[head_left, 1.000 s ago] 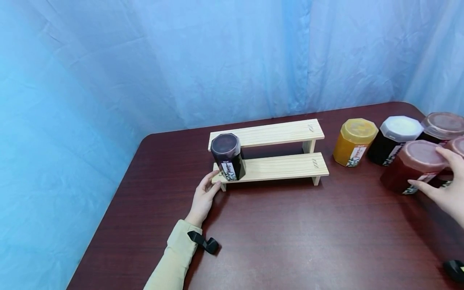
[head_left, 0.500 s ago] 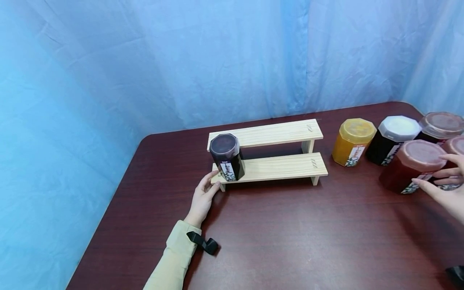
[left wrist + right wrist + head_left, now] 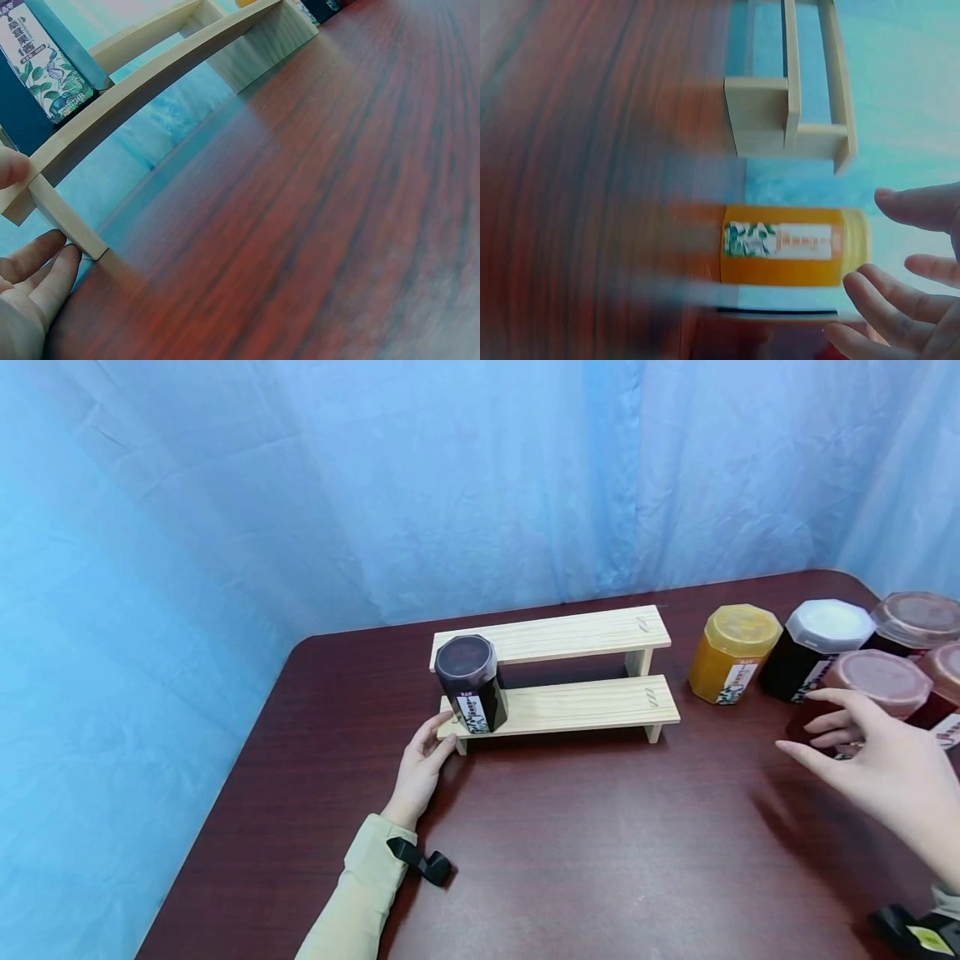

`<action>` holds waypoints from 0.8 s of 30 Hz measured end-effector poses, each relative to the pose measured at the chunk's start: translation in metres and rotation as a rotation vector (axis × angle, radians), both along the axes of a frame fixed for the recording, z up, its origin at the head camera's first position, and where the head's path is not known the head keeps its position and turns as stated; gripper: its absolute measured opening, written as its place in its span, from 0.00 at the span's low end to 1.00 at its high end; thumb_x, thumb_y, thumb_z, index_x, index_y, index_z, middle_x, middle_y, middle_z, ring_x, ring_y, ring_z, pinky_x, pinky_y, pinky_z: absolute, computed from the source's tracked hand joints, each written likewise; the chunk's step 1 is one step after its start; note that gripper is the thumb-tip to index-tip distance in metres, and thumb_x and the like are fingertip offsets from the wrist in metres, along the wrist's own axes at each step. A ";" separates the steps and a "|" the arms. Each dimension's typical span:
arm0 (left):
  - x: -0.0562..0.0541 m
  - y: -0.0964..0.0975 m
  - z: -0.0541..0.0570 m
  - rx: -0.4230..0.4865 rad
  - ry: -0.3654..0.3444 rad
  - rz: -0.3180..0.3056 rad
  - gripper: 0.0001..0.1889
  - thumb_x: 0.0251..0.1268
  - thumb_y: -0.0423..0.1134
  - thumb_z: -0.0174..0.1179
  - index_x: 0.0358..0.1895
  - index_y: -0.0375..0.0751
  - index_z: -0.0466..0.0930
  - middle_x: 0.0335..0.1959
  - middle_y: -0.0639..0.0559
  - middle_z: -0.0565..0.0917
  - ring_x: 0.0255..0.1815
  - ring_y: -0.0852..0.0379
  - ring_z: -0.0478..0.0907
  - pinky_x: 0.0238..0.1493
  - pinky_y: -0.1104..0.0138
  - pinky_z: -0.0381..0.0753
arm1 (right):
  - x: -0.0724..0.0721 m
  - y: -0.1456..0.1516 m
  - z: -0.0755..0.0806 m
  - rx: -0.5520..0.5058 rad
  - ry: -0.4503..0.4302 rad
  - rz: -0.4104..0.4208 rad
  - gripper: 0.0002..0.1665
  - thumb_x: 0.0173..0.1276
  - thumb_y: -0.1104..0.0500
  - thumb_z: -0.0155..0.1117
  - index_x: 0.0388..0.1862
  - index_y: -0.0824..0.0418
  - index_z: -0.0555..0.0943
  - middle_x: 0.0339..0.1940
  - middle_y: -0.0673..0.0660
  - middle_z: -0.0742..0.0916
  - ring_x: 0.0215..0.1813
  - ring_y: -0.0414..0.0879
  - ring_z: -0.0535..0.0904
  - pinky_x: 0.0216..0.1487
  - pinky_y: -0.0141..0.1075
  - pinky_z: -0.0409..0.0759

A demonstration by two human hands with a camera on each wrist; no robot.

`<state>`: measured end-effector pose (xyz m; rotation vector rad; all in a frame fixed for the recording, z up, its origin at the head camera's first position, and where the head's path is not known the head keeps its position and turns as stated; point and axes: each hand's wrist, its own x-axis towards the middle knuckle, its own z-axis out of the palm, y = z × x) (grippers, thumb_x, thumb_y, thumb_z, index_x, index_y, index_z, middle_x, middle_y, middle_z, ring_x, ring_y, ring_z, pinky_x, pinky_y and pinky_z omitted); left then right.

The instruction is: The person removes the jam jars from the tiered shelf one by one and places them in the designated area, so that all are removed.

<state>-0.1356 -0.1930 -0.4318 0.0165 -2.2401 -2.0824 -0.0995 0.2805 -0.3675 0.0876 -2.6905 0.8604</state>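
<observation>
A two-step wooden shelf (image 3: 577, 706) stands on the table. My left hand (image 3: 418, 768) holds its lower step at the left end; in the left wrist view the fingers (image 3: 56, 274) are against the end leg. Just beside it, a dark jar (image 3: 474, 702) with a clear lid stands upright on the lower step. My right hand (image 3: 881, 756) is held over the table with thumb and fingers spread and nothing between them. It partly covers a red jar (image 3: 877, 677). In the right wrist view, the hand is close to the lid end of the yellow jar (image 3: 802, 244).
Right of the shelf stand the yellow jar (image 3: 733, 652), a dark jar with a white lid (image 3: 828, 627), another dark jar (image 3: 917, 620) and a second red jar (image 3: 947, 672). Blue cloth (image 3: 480, 485) hangs behind the dark red table (image 3: 600, 843).
My right hand has come away from the red jar at the far right and moved left in front of the jars. The left hand and the shelf stay in place.
</observation>
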 end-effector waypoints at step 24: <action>0.000 0.000 0.000 -0.009 0.011 0.000 0.22 0.67 0.30 0.55 0.64 0.37 0.70 0.60 0.47 0.74 0.41 0.68 0.73 0.46 0.77 0.70 | -0.022 -0.096 0.023 -0.107 0.028 0.307 0.35 0.49 0.55 0.78 0.56 0.60 0.74 0.41 0.62 0.85 0.40 0.55 0.82 0.39 0.12 0.69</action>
